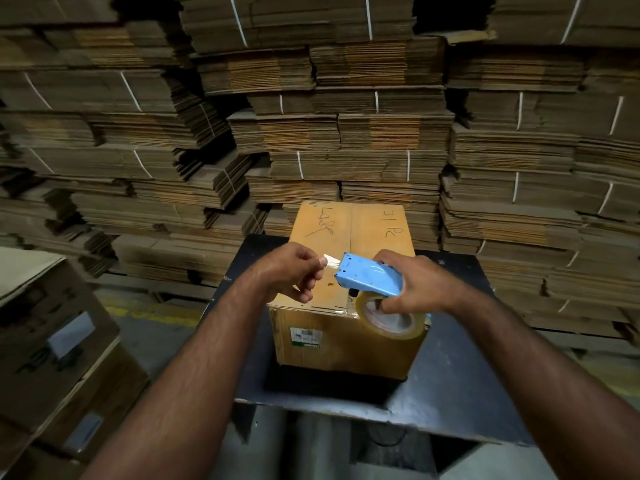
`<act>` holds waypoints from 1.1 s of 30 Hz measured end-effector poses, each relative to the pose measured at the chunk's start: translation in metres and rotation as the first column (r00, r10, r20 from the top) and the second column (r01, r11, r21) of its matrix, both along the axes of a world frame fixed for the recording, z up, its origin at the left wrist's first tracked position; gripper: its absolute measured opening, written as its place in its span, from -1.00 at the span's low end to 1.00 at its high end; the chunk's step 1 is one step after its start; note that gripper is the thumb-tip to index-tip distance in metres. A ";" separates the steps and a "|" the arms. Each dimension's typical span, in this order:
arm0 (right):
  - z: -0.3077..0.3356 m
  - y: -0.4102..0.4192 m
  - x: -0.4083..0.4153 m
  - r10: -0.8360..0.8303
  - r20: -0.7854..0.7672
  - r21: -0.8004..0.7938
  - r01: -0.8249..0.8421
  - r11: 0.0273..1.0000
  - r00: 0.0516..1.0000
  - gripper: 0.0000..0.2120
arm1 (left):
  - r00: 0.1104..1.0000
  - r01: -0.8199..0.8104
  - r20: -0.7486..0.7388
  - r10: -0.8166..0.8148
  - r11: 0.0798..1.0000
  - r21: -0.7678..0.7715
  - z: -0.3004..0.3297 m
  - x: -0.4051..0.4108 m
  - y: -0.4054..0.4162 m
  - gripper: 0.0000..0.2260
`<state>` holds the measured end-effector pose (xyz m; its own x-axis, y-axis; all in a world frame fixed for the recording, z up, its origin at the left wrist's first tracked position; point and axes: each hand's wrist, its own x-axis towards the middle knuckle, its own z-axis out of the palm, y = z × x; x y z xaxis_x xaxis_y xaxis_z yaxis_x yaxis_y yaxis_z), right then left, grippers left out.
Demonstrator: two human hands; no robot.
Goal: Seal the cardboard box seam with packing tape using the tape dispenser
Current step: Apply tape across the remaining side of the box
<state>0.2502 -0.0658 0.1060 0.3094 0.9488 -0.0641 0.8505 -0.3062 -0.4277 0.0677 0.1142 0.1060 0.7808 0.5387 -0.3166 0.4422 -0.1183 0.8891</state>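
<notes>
A closed brown cardboard box (349, 233) with handwriting on its top stands on a dark table (450, 382); its centre seam runs away from me. Above the box's near part, my right hand (414, 285) grips a blue tape dispenser (369, 275) with a roll of clear brownish tape (391, 318) hanging at its near end. My left hand (294, 271) pinches the loose tape end (330, 262) at the dispenser's front tip. Some clear tape lies across the box's near top edge.
Tall stacks of flattened, strapped cardboard (346, 133) fill the whole background behind the table. More cartons (59, 341) stand at the left on the floor. A yellow floor line (149, 311) runs left of the table.
</notes>
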 end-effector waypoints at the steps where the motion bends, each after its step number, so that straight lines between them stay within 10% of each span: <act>1: 0.003 0.002 0.002 0.014 0.027 -0.010 -0.014 1.000 1.000 -0.43 | 0.999 -0.032 0.012 0.032 0.999 0.014 -0.001 -0.002 0.002 -0.76; 17: 0.001 0.081 -0.010 0.345 0.215 -0.132 -0.323 0.937 0.913 -0.24 | 0.886 -0.454 -0.008 0.463 0.871 0.190 -0.052 -0.074 0.044 -0.71; 33: -0.016 0.119 -0.026 0.340 0.260 -0.425 -0.209 0.881 0.904 -0.36 | 0.924 -0.315 -0.180 0.337 0.938 0.142 -0.125 -0.067 0.082 -0.67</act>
